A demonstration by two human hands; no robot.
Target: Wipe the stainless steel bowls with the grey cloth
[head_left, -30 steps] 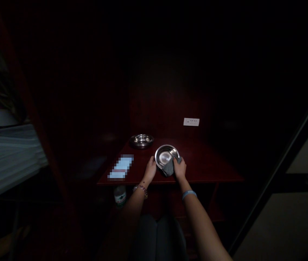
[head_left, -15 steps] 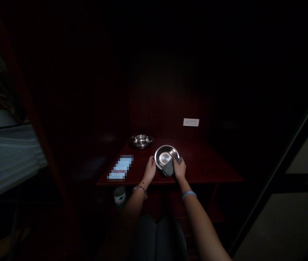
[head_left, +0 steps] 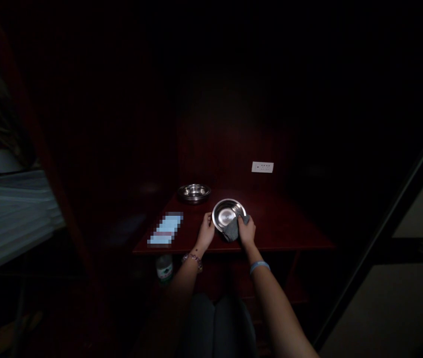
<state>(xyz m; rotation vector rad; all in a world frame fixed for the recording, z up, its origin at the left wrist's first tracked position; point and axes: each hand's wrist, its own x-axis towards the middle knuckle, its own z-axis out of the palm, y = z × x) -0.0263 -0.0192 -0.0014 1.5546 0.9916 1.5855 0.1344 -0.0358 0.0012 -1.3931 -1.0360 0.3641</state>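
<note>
A shiny steel bowl (head_left: 226,214) stands near the front of a dark red table (head_left: 282,228). My left hand (head_left: 206,231) grips its left rim, fingers curled round the edge. My right hand (head_left: 247,231) is closed on a grey cloth (head_left: 232,229), which lies over the bowl's near right rim. A second steel bowl (head_left: 194,192) sits further back to the left, apart from both hands.
A pale flat blurred item (head_left: 165,229) lies at the table's left front. A white socket plate (head_left: 262,167) is on the back panel. A bottle (head_left: 164,268) stands below the table edge. Pale bedding (head_left: 10,214) is at far left. The surroundings are very dark.
Almost nothing differs; my right hand and the cloth have shifted very slightly along the bowl's rim.
</note>
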